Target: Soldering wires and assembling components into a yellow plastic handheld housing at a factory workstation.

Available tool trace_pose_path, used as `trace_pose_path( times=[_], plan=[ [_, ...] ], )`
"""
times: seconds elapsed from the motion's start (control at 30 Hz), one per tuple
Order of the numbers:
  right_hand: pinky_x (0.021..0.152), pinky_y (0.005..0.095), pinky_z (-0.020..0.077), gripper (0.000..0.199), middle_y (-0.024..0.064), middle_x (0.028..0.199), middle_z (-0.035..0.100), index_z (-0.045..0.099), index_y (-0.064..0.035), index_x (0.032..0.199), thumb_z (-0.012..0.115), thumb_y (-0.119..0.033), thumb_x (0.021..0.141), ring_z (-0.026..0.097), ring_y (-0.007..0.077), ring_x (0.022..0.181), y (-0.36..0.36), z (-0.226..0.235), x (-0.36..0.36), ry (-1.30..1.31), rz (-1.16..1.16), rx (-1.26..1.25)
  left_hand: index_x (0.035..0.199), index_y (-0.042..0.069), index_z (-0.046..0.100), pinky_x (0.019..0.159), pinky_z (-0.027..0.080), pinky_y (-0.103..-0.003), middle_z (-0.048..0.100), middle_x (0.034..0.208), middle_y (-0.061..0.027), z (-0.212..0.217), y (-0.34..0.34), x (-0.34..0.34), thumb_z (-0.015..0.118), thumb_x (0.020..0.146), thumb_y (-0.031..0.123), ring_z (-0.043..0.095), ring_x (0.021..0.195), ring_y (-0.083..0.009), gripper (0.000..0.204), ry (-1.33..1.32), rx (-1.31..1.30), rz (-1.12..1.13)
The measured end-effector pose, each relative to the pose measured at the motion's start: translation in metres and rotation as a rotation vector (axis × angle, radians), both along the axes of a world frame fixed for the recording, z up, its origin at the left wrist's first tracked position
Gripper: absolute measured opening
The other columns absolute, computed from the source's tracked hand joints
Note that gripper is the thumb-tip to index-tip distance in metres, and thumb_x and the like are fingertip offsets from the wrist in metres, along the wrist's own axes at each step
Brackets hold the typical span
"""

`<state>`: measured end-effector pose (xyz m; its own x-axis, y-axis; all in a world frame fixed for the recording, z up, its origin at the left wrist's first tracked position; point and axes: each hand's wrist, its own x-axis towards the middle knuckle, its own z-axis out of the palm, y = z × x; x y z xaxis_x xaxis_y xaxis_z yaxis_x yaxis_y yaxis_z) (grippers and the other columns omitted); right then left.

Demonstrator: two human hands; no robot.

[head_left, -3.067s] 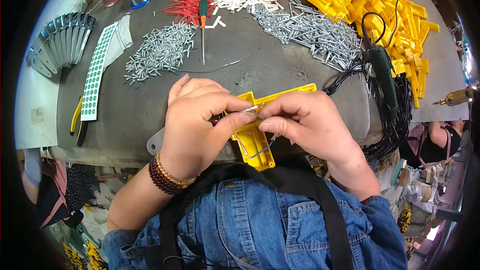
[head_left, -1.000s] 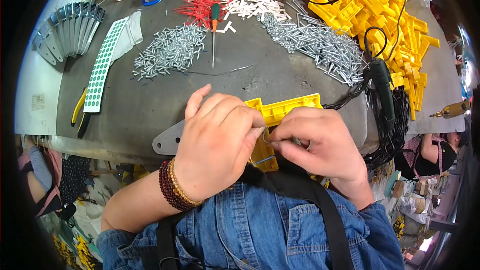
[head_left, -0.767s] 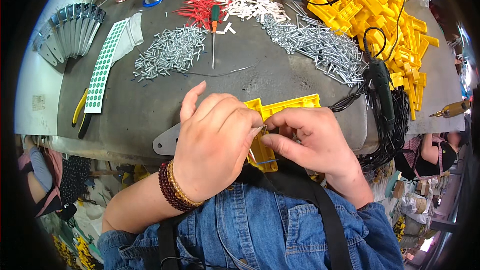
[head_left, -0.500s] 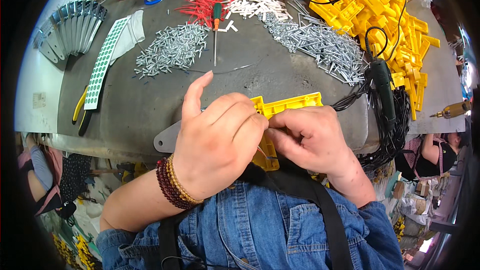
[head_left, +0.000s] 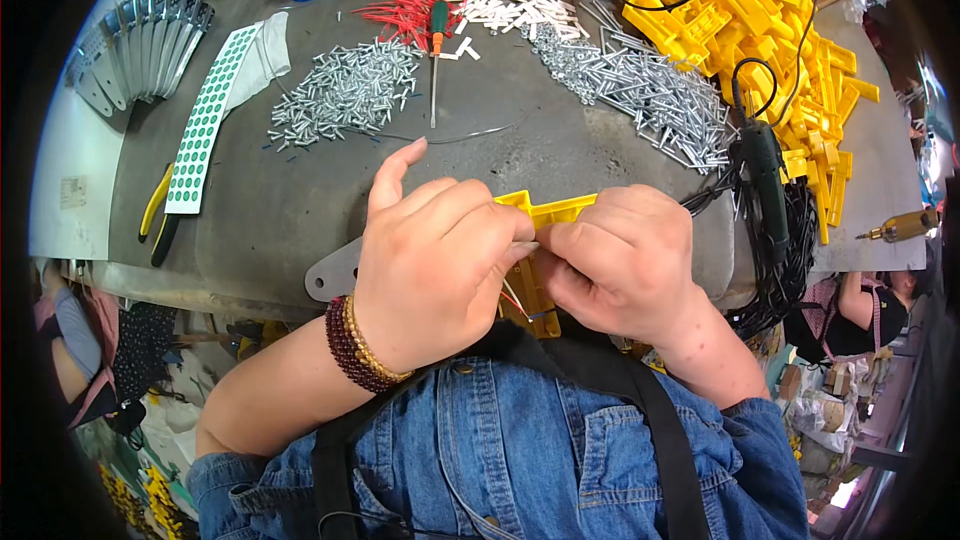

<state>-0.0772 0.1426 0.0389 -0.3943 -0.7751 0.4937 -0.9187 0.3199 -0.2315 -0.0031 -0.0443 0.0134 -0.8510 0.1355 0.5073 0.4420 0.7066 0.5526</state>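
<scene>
My left hand (head_left: pixel 435 250) and my right hand (head_left: pixel 625 265) meet fingertip to fingertip over a yellow plastic housing (head_left: pixel 563 210) at the table's near edge. Thumb and forefinger are pinched on each hand, and what they hold is too small or hidden to name. On the left, the little finger sticks up. Thin red and white wires (head_left: pixel 515 302) run below the fingertips, across the housing's lower part. A grey metal plate (head_left: pixel 335 272) with a round hole pokes out from behind my left hand.
Beyond my hands lie silver screws (head_left: pixel 345 95), a screwdriver (head_left: pixel 436 50), red wires (head_left: pixel 400 15), white sleeves (head_left: pixel 520 5) and long bolts (head_left: pixel 665 105). Yellow housings (head_left: pixel 750 20) heap at right, near a dark corded tool (head_left: pixel 763 180). Pliers (head_left: pixel 160 215) and a sticker sheet (head_left: pixel 208 125) lie left.
My right hand has shifted slightly up and turned, covering more of the housing's right end. The fingertips stay together, and the wires below them have swung a little left.
</scene>
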Motion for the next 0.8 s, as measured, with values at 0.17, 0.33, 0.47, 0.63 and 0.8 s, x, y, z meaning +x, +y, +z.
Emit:
trace_pose_path(
  times=[0.17, 0.33, 0.47, 0.63, 0.8],
  plan=[
    [0.053, 0.0347, 0.0461, 0.017, 0.0021, 0.065, 0.060, 0.062, -0.0120, 0.074, 0.073, -0.010, 0.061, 0.058, 0.0219, 0.058, 0.000, -0.001, -0.005, 0.009, -0.009, 0.006, 0.085, 0.012, 0.063, 0.097, 0.037, -0.049, 0.055, 0.077, -0.0023, -0.009, 0.001, -0.005, 0.065, 0.076, 0.008, 0.057, 0.075, -0.0211, 0.010, 0.126, -0.035, 0.053],
    [0.053, 0.0357, 0.0463, 0.019, 0.0032, 0.065, 0.060, 0.062, -0.0100, 0.076, 0.074, -0.006, 0.062, 0.058, 0.0231, 0.059, 0.002, -0.001, -0.009, -0.098, 0.023, -0.019, 0.088, 0.009, 0.059, 0.093, 0.039, -0.046, 0.056, 0.078, -0.0033, -0.012, 0.005, -0.011, 0.062, 0.077, 0.010, 0.056, 0.074, -0.0220, 0.011, 0.173, -0.124, 0.047],
    [0.053, 0.0358, 0.0467, 0.017, 0.0035, 0.065, 0.060, 0.062, -0.0092, 0.077, 0.074, -0.007, 0.064, 0.059, 0.0232, 0.059, 0.003, -0.001, -0.010, -0.121, 0.030, -0.022, 0.087, 0.008, 0.054, 0.087, 0.040, -0.043, 0.057, 0.079, -0.0054, -0.015, 0.007, -0.014, 0.060, 0.080, 0.009, 0.056, 0.074, -0.0245, 0.010, 0.153, -0.095, 0.002],
    [0.053, 0.0348, 0.0473, 0.013, 0.0032, 0.065, 0.061, 0.063, -0.0092, 0.077, 0.073, -0.007, 0.069, 0.060, 0.0225, 0.056, 0.001, -0.006, -0.009, -0.071, 0.048, -0.050, 0.086, 0.007, 0.052, 0.082, 0.040, -0.042, 0.058, 0.076, -0.0074, -0.015, 0.008, -0.014, 0.058, 0.086, 0.009, 0.056, 0.072, -0.0275, 0.006, 0.082, 0.060, -0.045],
    [0.054, 0.0345, 0.0480, 0.013, 0.0036, 0.066, 0.063, 0.066, -0.0094, 0.081, 0.075, -0.009, 0.071, 0.061, 0.0226, 0.057, 0.000, -0.004, -0.009, -0.141, 0.068, -0.053, 0.098, 0.005, 0.054, 0.087, 0.039, -0.043, 0.062, 0.093, -0.0109, -0.007, -0.014, -0.005, 0.064, 0.089, 0.025, 0.059, 0.088, -0.0295, 0.024, -0.153, 0.065, -0.176]
  ],
)
